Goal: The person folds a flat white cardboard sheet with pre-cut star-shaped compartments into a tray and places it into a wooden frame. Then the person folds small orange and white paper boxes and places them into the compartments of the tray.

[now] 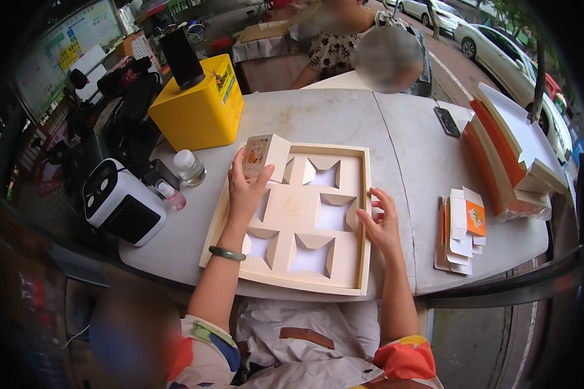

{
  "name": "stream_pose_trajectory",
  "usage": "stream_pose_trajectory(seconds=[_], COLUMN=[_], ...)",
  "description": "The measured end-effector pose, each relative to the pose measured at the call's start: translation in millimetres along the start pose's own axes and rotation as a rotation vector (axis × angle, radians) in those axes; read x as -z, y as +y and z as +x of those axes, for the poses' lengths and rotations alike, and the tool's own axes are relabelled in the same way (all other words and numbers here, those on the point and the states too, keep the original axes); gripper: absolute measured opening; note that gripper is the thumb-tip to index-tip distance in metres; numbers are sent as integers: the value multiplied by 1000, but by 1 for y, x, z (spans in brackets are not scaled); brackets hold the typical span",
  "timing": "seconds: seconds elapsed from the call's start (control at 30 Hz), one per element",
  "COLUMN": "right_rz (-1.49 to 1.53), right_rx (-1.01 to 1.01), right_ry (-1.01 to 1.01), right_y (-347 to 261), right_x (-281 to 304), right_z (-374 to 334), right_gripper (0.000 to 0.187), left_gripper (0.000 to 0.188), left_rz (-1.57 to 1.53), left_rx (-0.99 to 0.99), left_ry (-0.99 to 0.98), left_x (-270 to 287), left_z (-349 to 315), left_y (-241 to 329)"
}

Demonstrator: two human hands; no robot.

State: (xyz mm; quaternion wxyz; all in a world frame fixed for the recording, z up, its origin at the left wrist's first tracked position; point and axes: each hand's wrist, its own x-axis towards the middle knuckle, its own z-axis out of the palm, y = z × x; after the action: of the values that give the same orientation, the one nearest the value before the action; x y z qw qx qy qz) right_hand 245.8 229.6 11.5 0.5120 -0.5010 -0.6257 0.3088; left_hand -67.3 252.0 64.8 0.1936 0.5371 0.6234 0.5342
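A shallow cream gift box [292, 202] lies before me on the table, its insert cut with several square openings that have folded flaps and a white base. My left hand [245, 185], with a green bangle on its wrist, holds a small cream carton [278, 159] with a picture panel between thumb and fingers. The carton stands tilted at the far left opening and partly covers it. At the right side of the gift box, my right hand [384, 223] grips the rim, thumb over the inner side and fingers bent along the outside.
On the left stand a yellow box [194, 107] bearing a dark phone [181, 59], a clear bottle [189, 167], a pink spray bottle [172, 196] and a white-and-black device [124, 204]. To the right are flattened cartons [462, 230], a phone [447, 121] and stacked packaging [509, 152]. Another person sits opposite.
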Motion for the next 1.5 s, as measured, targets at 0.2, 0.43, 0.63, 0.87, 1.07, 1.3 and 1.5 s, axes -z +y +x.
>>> stream_pose_trajectory(seconds=[0.2,0.43,0.63,0.87,1.07,1.3,1.5], right_rz=[60,98,97,114,119,133,138], right_rx=[-11,-26,-36,-49,-53,-67,-57], right_ry=[0,-6,-25,-36,-44,-42,-46], right_y=[7,3,4,2,0,1,1], right_x=[-4,-4,-3,-3,-3,-4,-5], right_z=[-7,-7,-6,-6,-5,-6,-4], right_gripper=[45,43,43,44,45,44,43], left_gripper=[81,80,78,74,73,82,90], left_rz=[309,514,686,765,789,857,835], left_rx=[3,-69,-53,26,-15,150,159], left_ry=[17,-11,-17,-115,-108,-278,-345], left_x=[-30,-46,-50,-43,-43,-42,-37], left_z=[12,12,16,19,20,32,37], left_y=[-6,-11,-10,2,1,14,11])
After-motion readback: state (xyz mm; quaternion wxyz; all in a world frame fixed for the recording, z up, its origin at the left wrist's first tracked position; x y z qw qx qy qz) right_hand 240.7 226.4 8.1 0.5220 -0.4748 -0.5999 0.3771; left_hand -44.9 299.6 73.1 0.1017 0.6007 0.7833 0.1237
